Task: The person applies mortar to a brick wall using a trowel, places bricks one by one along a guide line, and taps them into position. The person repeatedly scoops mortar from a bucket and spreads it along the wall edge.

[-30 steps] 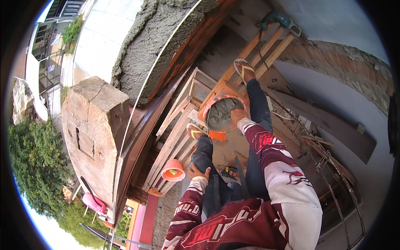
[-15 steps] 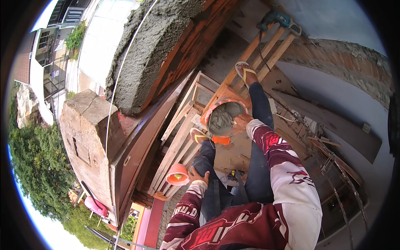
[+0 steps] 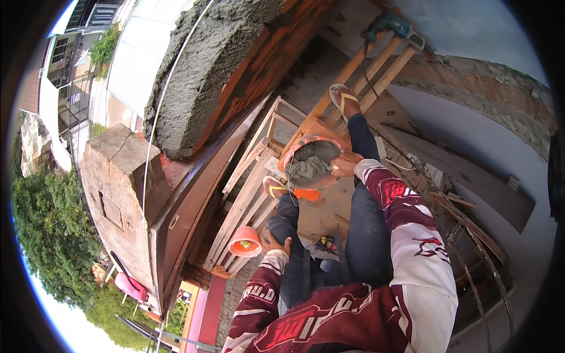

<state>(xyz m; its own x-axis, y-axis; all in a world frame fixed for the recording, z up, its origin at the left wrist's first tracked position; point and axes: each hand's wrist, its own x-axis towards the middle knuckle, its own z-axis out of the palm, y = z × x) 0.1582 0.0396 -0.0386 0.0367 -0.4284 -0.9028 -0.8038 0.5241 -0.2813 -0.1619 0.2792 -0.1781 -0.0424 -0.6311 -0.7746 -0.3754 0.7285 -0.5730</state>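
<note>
My right hand (image 3: pixel 346 164) is closed at the right rim of an orange bucket (image 3: pixel 337 143). It grips what looks like a trowel by its short handle; the blade is hidden in the mortar. Wet grey mortar (image 3: pixel 311 168) lies heaped in the bucket, with a hollow on its far side. Against my left knee rests my left hand (image 3: pixel 275 243), empty, its fingers spread. Just left of it stands a small orange pail (image 3: pixel 245 241) with something yellow-green inside. An orange flat piece (image 3: pixel 306 193) shows at the bucket's near side.
My sandalled feet stand on wooden planks (image 3: pixel 247 176). A teal power tool (image 3: pixel 391 26) with a cord lies at the planks' far end. A string (image 3: pixel 168 88) runs past the mortar-covered brick wall (image 3: pixel 203 70) at left. Metal bars (image 3: pixel 479 253) stand at right, beside a drop.
My right hand has shifted slightly and turned at the bucket, and the mortar is now heaped nearer me, with a hollow behind. My left hand stays at my knee, fingers spread wider.
</note>
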